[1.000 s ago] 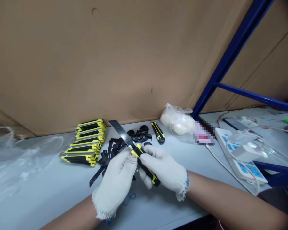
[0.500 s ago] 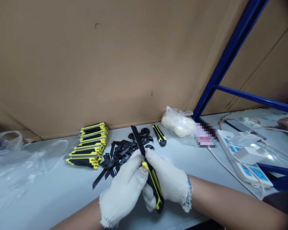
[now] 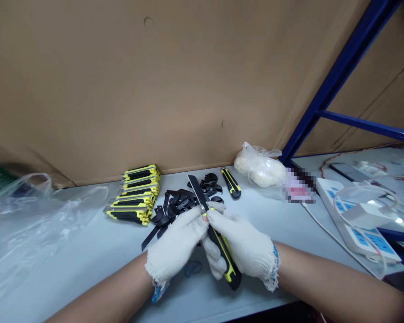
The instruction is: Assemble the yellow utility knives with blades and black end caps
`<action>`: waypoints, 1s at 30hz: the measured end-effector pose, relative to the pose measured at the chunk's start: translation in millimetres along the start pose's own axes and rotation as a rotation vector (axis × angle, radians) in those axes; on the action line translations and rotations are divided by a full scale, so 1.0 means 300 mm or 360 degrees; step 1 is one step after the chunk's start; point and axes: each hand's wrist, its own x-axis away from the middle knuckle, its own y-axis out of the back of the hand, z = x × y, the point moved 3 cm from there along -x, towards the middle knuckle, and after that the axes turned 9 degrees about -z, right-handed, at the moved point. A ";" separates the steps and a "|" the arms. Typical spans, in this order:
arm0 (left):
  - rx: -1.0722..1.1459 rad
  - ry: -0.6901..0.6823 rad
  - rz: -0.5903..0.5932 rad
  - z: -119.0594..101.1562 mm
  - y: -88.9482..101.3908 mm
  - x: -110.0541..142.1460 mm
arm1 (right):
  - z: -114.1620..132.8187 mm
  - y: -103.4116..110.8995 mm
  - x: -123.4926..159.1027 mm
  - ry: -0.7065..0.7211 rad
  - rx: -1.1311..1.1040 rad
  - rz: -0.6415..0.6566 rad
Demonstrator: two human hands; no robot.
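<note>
Both my hands wear white knit gloves and share one black and yellow utility knife point(image 3: 226, 260). My right hand point(image 3: 244, 249) is wrapped round its handle. My left hand point(image 3: 175, 244) pinches the front end, where the dark blade point(image 3: 197, 193) sticks out and points up and away from me. Behind my hands lies a heap of loose black plastic parts point(image 3: 180, 204). A neat stack of finished black and yellow knives point(image 3: 136, 195) sits to the left of that heap.
One single knife point(image 3: 231, 183) lies near a clear bag of white stuff point(image 3: 259, 167). Crumpled clear plastic point(image 3: 30, 224) covers the table's left. A white power strip point(image 3: 357, 220) with cables lies at right, by a blue metal frame point(image 3: 336, 80). Brown cardboard point(image 3: 138, 80) walls the back.
The knife has turned from slanting left to pointing more upright and away. My hands have shifted slightly right and nearer to me, still gripping it. Less of the blade shows than a second ago.
</note>
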 end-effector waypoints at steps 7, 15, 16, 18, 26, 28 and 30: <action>0.0012 0.0146 0.0070 -0.005 0.054 0.004 | 0.003 -0.010 0.025 -0.0043 0.0036 0.0350; -0.0092 0.0158 0.0052 -0.052 0.069 0.016 | 0.002 -0.011 0.033 -0.0249 0.0074 0.0352; -0.0087 0.0138 0.0039 -0.052 0.071 0.014 | 0.000 -0.008 0.031 -0.0288 0.0084 0.0358; -0.0079 0.0085 0.0002 -0.053 0.076 0.011 | 0.001 -0.004 0.030 -0.0326 0.0080 0.0389; -0.0257 -0.0010 0.0084 -0.080 0.069 0.024 | 0.031 -0.011 0.075 -0.0124 0.0084 0.0376; -0.0291 -0.0032 0.0036 -0.079 0.073 0.025 | 0.035 -0.014 0.086 -0.0105 0.0065 0.0377; -0.0306 -0.0051 0.0008 -0.073 0.076 0.023 | 0.034 -0.017 0.091 -0.0121 0.0011 0.0421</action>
